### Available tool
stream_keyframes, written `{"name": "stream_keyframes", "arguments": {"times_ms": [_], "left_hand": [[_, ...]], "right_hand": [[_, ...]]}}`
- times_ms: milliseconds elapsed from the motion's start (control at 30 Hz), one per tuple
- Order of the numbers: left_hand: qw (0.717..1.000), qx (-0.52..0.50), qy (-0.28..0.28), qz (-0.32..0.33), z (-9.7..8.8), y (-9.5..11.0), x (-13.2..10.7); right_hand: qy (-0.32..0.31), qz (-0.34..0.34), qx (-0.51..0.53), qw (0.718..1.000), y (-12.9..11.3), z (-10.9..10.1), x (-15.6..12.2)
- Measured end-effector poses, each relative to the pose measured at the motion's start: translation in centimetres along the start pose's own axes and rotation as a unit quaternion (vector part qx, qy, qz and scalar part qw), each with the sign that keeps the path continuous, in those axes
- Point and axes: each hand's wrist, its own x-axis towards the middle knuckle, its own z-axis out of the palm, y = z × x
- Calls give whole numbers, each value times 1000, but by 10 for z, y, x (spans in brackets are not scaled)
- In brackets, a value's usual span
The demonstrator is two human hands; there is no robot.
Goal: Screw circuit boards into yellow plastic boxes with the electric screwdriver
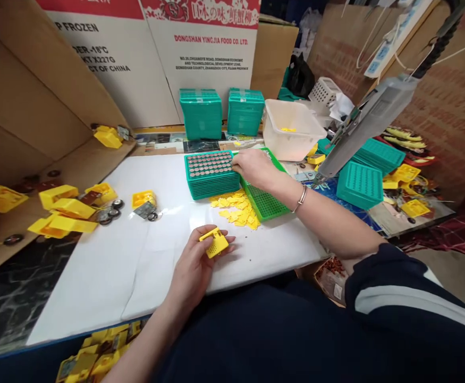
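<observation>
My left hand (194, 263) is closed around a small yellow plastic housing (213, 242), held just above the white sheet (136, 255) near the front edge. My right hand (252, 166) reaches forward, fingers curled at the right edge of a green tray stack (212, 186) whose top holds rows of round metal discs (209, 163). Whether those fingers pinch a disc is hidden. A pile of small yellow flat pieces (238, 208) lies just in front of that stack, beside a flat green grid tray (266, 201).
Yellow housings (67, 210) and loose black wheels (115, 208) lie at the left. Two green tray stacks (221, 113) stand against the cardboard boxes behind. A white tub (292, 130), a hanging electric screwdriver (360, 130) and more green trays (362, 183) crowd the right. More yellow parts (96, 354) lie below the front edge.
</observation>
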Motion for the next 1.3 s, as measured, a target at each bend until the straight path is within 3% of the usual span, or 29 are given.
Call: {"name": "stream_keyframes", "arguments": {"times_ms": [100, 167, 200, 267, 333, 367, 433, 567, 667, 733, 800, 867, 900, 933, 1033, 1100, 1200, 1300], "left_hand": [[1000, 2, -10, 14, -1, -2, -2], [999, 2, -12, 31, -2, -5, -3], [999, 2, -13, 42, -2, -6, -3], [997, 12, -20, 68, -4, -10, -3], [994, 45, -30, 100, -7, -15, -2], [990, 68, -32, 116, -8, -17, -2], [982, 123, -32, 141, -9, -20, -2], [957, 230, -25, 177, -8, -20, -7], [937, 286, -24, 197, -8, -17, -13], [938, 298, -36, 174, -10, -15, -15], [951, 276, -59, 128, -14, -14, -16], [965, 234, -74, 88, -17, -12, -15], [972, 209, -74, 74, -18, -11, -15], [979, 182, -66, 61, -19, -10, -15], [994, 100, -31, 23, -18, -7, -15], [997, 75, -27, 7, -16, -5, -16], [996, 80, -42, 5, -16, -4, -18], [997, 73, -39, 6, -15, -3, -17]], "right_hand": [[31, 29, 33, 999, -8, -6, -6], [65, 13, 144, 987, -18, -5, -22], [65, -6, 226, 972, -25, -3, -33], [1, -54, 396, 916, -41, 5, -58], [-48, -90, 476, 874, -57, 15, -80], [-54, -101, 487, 866, -63, 20, -88], [-36, -112, 469, 876, -73, 29, -100], [27, -116, 372, 921, -81, 37, -108], [21, -67, 389, 918, -82, 41, -110], [-12, -7, 449, 893, -79, 45, -109], [-89, 25, 524, 846, -72, 47, -106], [-174, 8, 582, 795, -62, 46, -100], [-185, -6, 589, 787, -57, 44, -96], [-166, -16, 573, 803, -53, 42, -92], [-45, -26, 371, 927, -46, 36, -77], [-46, -47, 195, 979, -50, 36, -68], [-109, -65, 49, 991, -61, 38, -56], [-127, -61, 28, 990, -68, 40, -50]]}}
